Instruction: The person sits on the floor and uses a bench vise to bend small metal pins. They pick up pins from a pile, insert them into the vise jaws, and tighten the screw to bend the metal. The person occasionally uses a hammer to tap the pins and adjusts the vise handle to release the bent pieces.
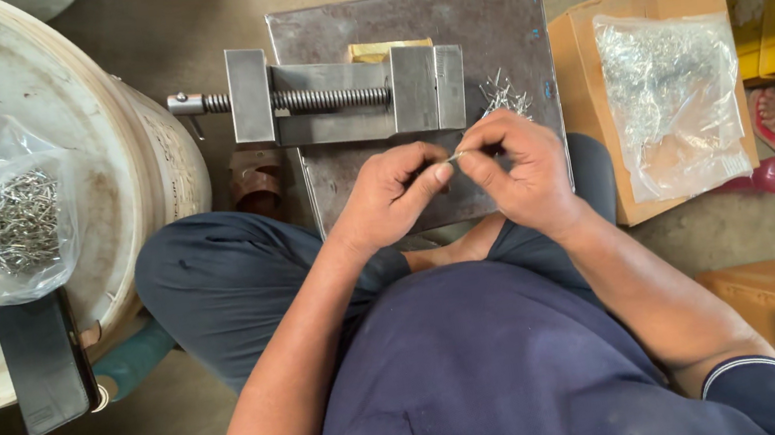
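My left hand [394, 191] and right hand [524, 168] meet fingertip to fingertip, both pinching one small metal pin [456, 155] over the steel plate [501, 20]. Loose pins [503, 92] at one o'clock. Beyond, at twelve, a steel vise [341, 101].

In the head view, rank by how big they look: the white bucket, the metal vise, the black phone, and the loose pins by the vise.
1. White bucket
2. Metal vise
3. Black phone, nearer the camera, so unsure
4. Loose pins
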